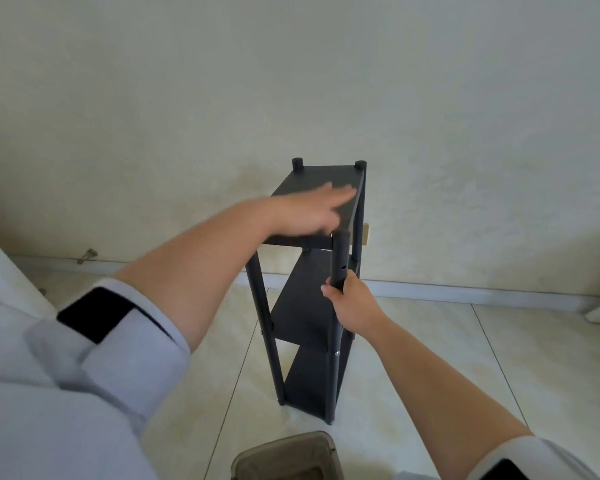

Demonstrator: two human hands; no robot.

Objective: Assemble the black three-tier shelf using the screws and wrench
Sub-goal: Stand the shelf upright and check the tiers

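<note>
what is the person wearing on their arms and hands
Both hands, the left hand and the right hand, are bare, with no gloves. The forearms are bare too. Each arm has a pale lavender-white sleeve pushed up toward the elbow, and each sleeve carries a black rectangular patch.

The black three-tier shelf stands upright on the tiled floor near the wall — three flat rectangular boards stacked one above another between four round black posts. The post tops rise a little above the top board, and small silver screws show on the near posts at the middle tier. Higher on the near right post an open hole shows — just below the top board.
</note>
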